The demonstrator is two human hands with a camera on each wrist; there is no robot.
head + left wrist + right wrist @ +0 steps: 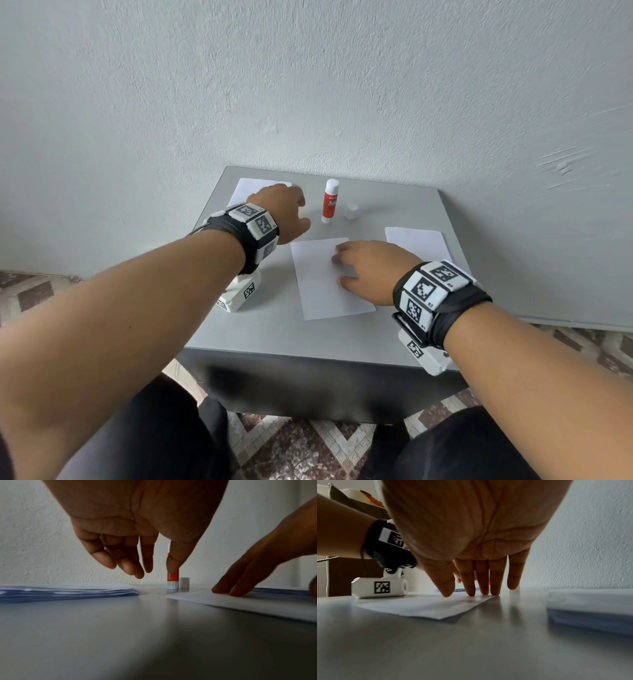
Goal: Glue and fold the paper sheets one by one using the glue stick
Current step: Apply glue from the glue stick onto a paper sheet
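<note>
A red-and-white glue stick (330, 202) stands upright and uncapped at the back of the grey table (394, 335), its white cap (351, 211) just to its right. My left hand (294, 212) hovers to the left of the stick, fingers loosely hanging and holding nothing; in the left wrist view the glue stick (172, 579) shows behind the thumb. A single white sheet (322, 284) lies flat mid-table. My right hand (339, 270) presses on its right part with straight fingers (494, 588).
A stack of white sheets (245, 188) lies at the back left, partly under my left hand. Another stack (416, 241) lies at the right, beside my right wrist. A wall rises right behind the table. Patterned floor surrounds it.
</note>
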